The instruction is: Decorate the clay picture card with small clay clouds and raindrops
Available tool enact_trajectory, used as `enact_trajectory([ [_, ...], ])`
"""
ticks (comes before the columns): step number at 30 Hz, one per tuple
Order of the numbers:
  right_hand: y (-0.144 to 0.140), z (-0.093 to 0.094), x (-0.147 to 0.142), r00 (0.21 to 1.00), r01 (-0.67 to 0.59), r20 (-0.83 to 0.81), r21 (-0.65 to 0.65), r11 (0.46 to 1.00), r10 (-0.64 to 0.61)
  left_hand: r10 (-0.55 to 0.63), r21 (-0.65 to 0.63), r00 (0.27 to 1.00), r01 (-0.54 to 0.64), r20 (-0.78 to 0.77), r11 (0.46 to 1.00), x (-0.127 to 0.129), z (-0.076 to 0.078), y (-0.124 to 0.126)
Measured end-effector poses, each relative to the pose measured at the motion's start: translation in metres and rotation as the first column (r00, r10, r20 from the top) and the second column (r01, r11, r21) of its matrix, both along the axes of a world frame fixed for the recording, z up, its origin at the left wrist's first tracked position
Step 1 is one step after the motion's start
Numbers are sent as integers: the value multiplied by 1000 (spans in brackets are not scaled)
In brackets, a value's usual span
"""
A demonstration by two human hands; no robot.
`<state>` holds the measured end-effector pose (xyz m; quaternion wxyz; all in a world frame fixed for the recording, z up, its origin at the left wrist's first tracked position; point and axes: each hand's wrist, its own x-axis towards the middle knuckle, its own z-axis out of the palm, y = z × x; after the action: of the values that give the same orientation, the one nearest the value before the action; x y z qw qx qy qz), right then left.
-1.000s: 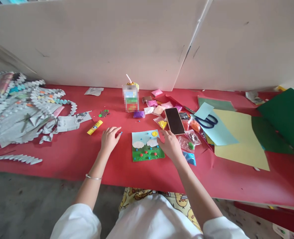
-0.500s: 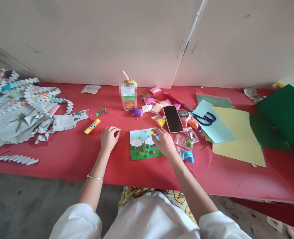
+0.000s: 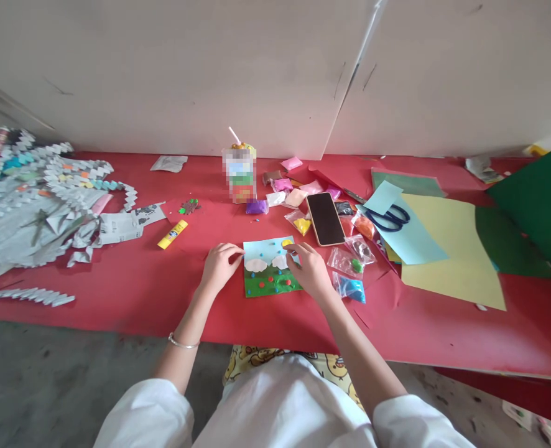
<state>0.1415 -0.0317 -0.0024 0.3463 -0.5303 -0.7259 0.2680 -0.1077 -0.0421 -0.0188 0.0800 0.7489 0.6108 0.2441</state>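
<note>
A small picture card (image 3: 268, 283) lies on the red table, with blue sky above green ground. White clouds (image 3: 256, 266), a yellow sun (image 3: 287, 242) and several red and blue dots decorate it. My left hand (image 3: 220, 269) is pinched at the card's upper left edge; the small blue clay piece seen in its fingertips earlier is now hardly visible. Over the card's right side, my right hand (image 3: 311, 269) has its thumb and forefinger curled close together near the sun. Whatever lies between those fingers is hidden.
Clay packets, among them yellow (image 3: 301, 224) and blue (image 3: 351, 288), surround a phone (image 3: 326, 219) at right. Beyond are scissors (image 3: 387, 218) and coloured paper (image 3: 453, 249). A glue stick (image 3: 172, 234), a drink cup (image 3: 240, 177) and folded paper chains (image 3: 46, 186) stand or lie leftward.
My left hand has moved right, from beside the card to its left edge, still pinched. The right hand has stayed nearly in place at the card. The view has shifted slightly.
</note>
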Motion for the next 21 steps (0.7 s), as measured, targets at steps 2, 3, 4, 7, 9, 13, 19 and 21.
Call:
enact_trajectory([
  [2,-2,-1,1,1000,-6,-5,6,1000,6,-34,-14,999,34,9,999,-3,0,-3],
  [3,-3,-1,1,1000,-8,-8,7,1000,8,-33,-11,999,33,15,999,-8,1,-5],
  [4,-4,-2,2,1000,-8,-11,7,1000,8,-20,-2,1000,20,21,1000,-17,3,-5],
  [7,-7,-1,3,1000,1,-30,-1,1000,-1,130,69,991,-132,32,989,-59,13,-6],
  [9,-9,0,4,998,6,-59,-8,1000,-6,419,163,908,-417,20,894,-93,17,-7],
  [13,-12,7,-1,990,-4,-140,-40,999,-2,665,75,738,-661,-115,746,-146,13,-8],
  [19,-17,16,-31,893,-221,-447,-331,917,53,682,99,727,-674,-87,732,-126,24,-17],
  [21,-20,18,-48,798,-372,-599,-410,832,62,583,183,811,-567,-45,803,-89,37,-30],
])
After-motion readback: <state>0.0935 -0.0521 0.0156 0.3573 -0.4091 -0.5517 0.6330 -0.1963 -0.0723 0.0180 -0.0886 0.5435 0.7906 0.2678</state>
